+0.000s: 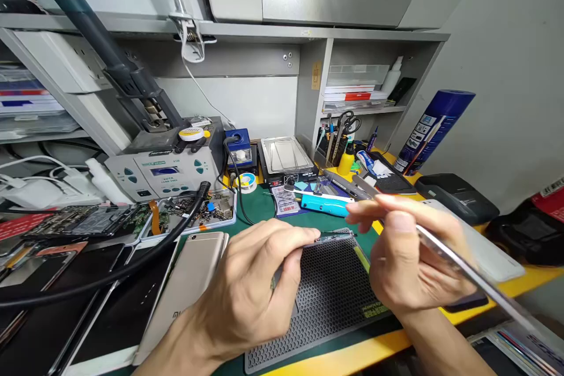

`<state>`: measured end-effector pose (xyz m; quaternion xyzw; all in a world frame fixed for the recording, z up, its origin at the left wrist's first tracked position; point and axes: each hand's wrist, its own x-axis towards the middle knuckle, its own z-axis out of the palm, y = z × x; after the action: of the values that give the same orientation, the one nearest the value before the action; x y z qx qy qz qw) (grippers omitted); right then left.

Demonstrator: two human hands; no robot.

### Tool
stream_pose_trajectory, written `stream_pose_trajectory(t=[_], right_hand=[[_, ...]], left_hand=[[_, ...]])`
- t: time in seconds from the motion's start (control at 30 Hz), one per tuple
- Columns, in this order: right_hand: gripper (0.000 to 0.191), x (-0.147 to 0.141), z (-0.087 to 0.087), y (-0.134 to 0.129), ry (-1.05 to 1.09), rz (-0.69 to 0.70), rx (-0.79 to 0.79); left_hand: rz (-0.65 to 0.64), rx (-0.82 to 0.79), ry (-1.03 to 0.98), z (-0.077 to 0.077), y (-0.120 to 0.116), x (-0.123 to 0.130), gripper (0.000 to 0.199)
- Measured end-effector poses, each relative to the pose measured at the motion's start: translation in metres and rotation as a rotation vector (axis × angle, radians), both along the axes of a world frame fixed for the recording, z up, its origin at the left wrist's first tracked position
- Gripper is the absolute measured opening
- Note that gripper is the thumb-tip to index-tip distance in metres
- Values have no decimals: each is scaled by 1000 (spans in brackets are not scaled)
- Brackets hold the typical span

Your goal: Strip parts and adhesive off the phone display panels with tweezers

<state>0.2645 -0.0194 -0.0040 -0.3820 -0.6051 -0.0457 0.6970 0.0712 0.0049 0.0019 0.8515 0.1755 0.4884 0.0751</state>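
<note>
My left hand (259, 276) is closed in a pinch on a thin, dark strip-like electronic part (337, 236). The part extends rightward from the fingertips over the far edge of a black honeycomb-textured mat (326, 299); its exact kind is unclear. My right hand (414, 258) grips long metal tweezers (462, 270) like a pen. Their points face up and left, apart from the strip, while the back end runs blurred toward the lower right. Close behind both hands lies a turquoise-handled tool (325, 205).
Phones, including a gold one (185, 288), lie at left beneath a black hose (145, 255). A tray of boards (220, 211) stands before the rework station (165, 170). Farther back are a hot plate (286, 164), a cup with scissors (341, 141) and a blue spray can (434, 129).
</note>
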Motion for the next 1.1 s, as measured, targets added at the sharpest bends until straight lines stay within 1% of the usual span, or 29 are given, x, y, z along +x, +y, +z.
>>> stream_pose_trajectory(t=[0.07,0.17,0.23,0.43,0.63,0.77,1.0,1.1], right_hand=[[32,1,0,-7,48,68,41],[46,0,3,-14,-11,197,-33],[51,-2,6,-16,-64,220,-55],[51,-6,15,-11,-131,287,-17],[50,-6,17,-11,-137,314,-6],[49,-6,16,-12,-143,307,-17],[51,-7,14,-9,-125,315,-55],[48,-8,13,-9,-117,292,-60]], left_hand=[[-35,41,-14,1,1,-1,49],[-70,94,-28,2,1,-3,55],[-67,150,-24,1,2,-5,57],[-31,296,20,-1,6,-10,51],[53,369,36,-1,3,-10,44],[69,395,36,-3,3,-10,38],[73,383,31,-4,5,-10,44],[65,368,29,-4,4,-9,46]])
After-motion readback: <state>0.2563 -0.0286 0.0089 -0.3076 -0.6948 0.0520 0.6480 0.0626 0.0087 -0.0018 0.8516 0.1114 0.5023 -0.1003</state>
